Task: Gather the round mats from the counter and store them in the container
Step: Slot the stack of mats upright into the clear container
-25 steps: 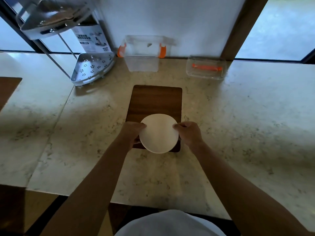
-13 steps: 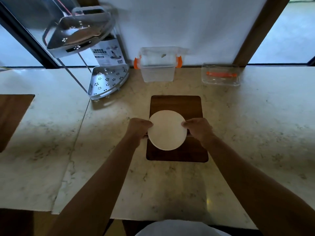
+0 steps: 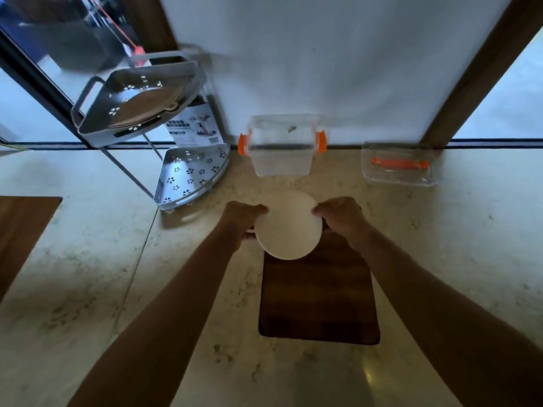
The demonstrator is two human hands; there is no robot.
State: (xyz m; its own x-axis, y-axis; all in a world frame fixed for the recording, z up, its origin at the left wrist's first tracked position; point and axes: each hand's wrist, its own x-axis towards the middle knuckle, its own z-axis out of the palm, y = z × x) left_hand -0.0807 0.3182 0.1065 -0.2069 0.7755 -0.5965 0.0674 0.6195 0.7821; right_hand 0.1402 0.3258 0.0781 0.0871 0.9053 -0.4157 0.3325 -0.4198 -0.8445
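A white round mat (image 3: 288, 226), perhaps a stack, is held above the counter by both hands. My left hand (image 3: 242, 214) grips its left edge and my right hand (image 3: 338, 214) grips its right edge. The mat hangs over the far end of a dark wooden board (image 3: 318, 298). Just beyond it, against the wall, stands a clear plastic container (image 3: 282, 152) with orange side clips, open on top. I cannot tell how many mats are in the stack.
A clear lid (image 3: 398, 165) with an orange strip lies at the back right. A grey two-tier corner rack (image 3: 188, 174) stands at the back left beside a printed box (image 3: 192, 127). Another wooden board (image 3: 20, 230) shows at the far left.
Both hands have carried the mat away from me, from the near end of the board to its far end, closer to the clear container. The camera has tilted up too.
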